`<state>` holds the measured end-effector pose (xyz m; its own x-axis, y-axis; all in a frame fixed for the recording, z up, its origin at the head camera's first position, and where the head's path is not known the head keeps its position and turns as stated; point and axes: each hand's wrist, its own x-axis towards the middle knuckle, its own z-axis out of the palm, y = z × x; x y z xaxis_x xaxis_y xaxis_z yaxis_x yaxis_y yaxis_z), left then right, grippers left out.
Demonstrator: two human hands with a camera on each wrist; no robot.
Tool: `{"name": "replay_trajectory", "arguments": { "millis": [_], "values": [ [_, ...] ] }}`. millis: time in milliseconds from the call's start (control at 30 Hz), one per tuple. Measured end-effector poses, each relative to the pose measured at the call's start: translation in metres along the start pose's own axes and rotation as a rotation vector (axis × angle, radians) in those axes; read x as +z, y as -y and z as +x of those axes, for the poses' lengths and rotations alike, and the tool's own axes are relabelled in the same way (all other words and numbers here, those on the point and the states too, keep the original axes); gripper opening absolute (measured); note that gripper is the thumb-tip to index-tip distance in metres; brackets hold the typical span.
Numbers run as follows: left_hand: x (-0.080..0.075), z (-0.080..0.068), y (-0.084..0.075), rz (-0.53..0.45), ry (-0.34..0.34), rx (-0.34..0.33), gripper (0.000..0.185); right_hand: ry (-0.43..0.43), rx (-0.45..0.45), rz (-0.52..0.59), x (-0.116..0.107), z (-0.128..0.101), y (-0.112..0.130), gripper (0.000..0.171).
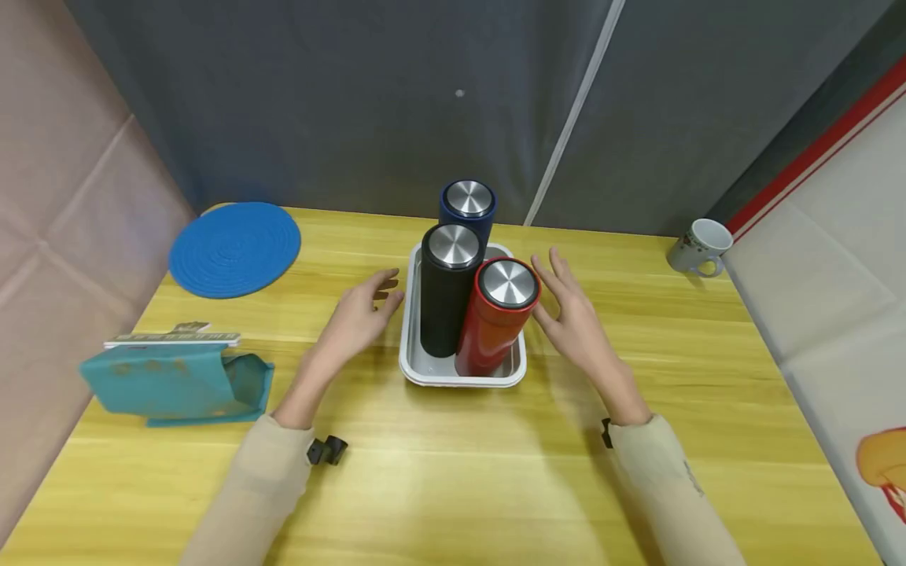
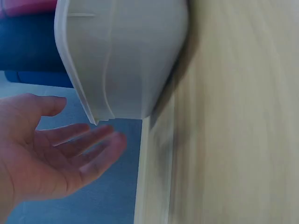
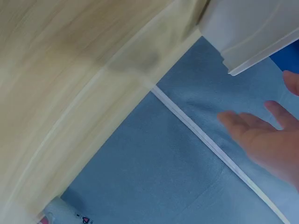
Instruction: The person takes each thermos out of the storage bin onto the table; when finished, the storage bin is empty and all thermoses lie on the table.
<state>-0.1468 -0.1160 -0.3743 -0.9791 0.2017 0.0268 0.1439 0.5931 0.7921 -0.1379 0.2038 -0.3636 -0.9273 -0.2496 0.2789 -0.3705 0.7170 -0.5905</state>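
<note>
In the head view a white tray (image 1: 464, 380) on the wooden table holds three steel-lidded thermos bottles. The red thermos (image 1: 488, 334) is at the front right, the black thermos (image 1: 446, 306) to its left, and the dark blue thermos (image 1: 469, 206) behind, partly hidden. My left hand (image 1: 361, 310) is just left of the tray, its fingers loosely bent with nothing in them. On the other side, my right hand (image 1: 569, 318) has its fingers spread close beside the red thermos. Both wrist views show the hands with bare palms, near the tray wall (image 2: 126, 56).
A round blue mat (image 1: 235, 250) lies at the back left. In front of it is a teal bag (image 1: 170, 381) with a clip along its top. A patterned mug (image 1: 701, 248) stands at the far right, by the wall. A dark curtain (image 1: 340, 110) closes off the back.
</note>
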Motion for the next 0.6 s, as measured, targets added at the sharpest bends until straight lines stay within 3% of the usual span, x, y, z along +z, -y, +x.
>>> {"name": "replay_trajectory", "arguments": {
  "millis": [167,333,467,533,600],
  "values": [
    [-0.001,0.002,0.001,-0.253,0.065,-0.079,0.043,-0.04,-0.064,0.127,-0.003,0.0,0.003,0.055],
    [-0.003,0.002,-0.001,-0.501,0.134,-0.2,0.045,0.086,-0.076,0.464,-0.009,-0.002,0.009,0.053],
    [0.0,0.004,-0.004,-0.591,0.14,-0.245,0.049,0.226,-0.11,0.677,-0.013,-0.007,0.013,0.058],
    [0.002,0.004,-0.005,-0.612,0.135,-0.255,0.052,0.282,-0.137,0.722,-0.013,-0.01,0.015,0.062],
    [0.005,0.005,-0.006,-0.629,0.128,-0.268,0.056,0.298,-0.153,0.701,-0.012,-0.014,0.018,0.069]
  ]
}}
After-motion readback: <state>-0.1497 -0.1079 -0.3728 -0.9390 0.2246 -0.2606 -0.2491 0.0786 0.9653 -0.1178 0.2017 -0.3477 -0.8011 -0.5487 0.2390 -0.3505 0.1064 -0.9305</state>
